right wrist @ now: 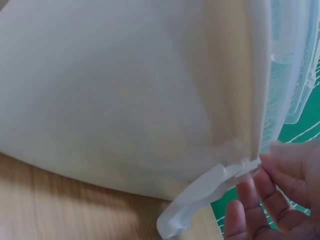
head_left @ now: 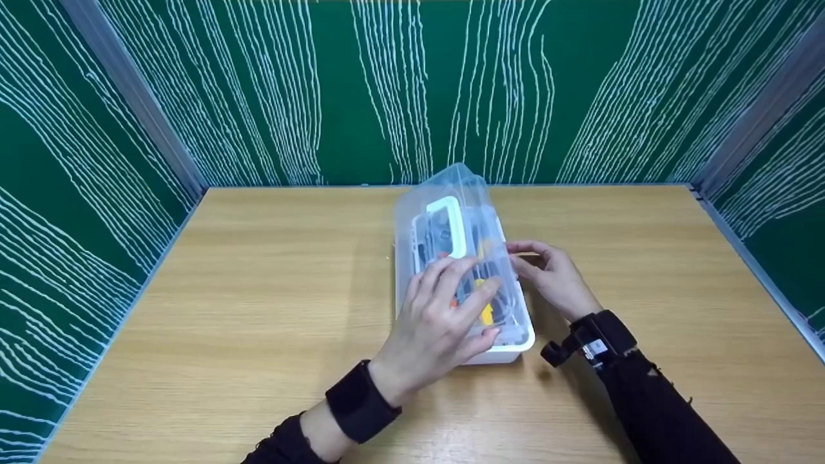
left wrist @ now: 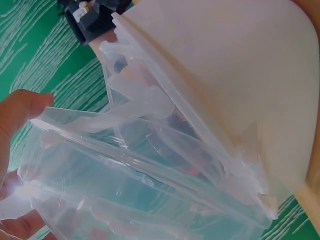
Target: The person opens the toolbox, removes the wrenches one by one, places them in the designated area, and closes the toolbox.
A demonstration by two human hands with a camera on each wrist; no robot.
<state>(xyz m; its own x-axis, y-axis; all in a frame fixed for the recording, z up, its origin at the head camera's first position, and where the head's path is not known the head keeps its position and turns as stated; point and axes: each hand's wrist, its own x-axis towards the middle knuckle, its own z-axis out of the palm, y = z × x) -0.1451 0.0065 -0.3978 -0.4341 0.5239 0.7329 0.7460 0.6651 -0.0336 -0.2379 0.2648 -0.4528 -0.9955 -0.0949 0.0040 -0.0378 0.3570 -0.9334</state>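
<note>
Left grip (head_left: 441, 316): fingers spread wide and touching the clear lid (head_left: 419, 203). Right grip (head_left: 549, 276): fingertips at the upper end of a white latch (right wrist: 192, 202) beside the rim; whether they pinch it cannot be told. Box (head_left: 499, 356), with white base, sits on the worktop (head_left: 290, 277), directly before the person, near end under the left wrist side. Latch stands out from the base wall. Whether the lid is fully seated cannot be determined.

Handling, as judged: thin plastic, light to moderate with contents, including a yellow item (head_left: 486, 314). Lid likely flexible and slippery, liable to crack if twisted; base stiffer. Latch hinge probably the weakest part. Recommended holds: base by opposite walls, lid by its edge, latch by its free end. Lid handle (head_left: 457, 229) unsuitable for lifting while the latch is unfastened.
</note>
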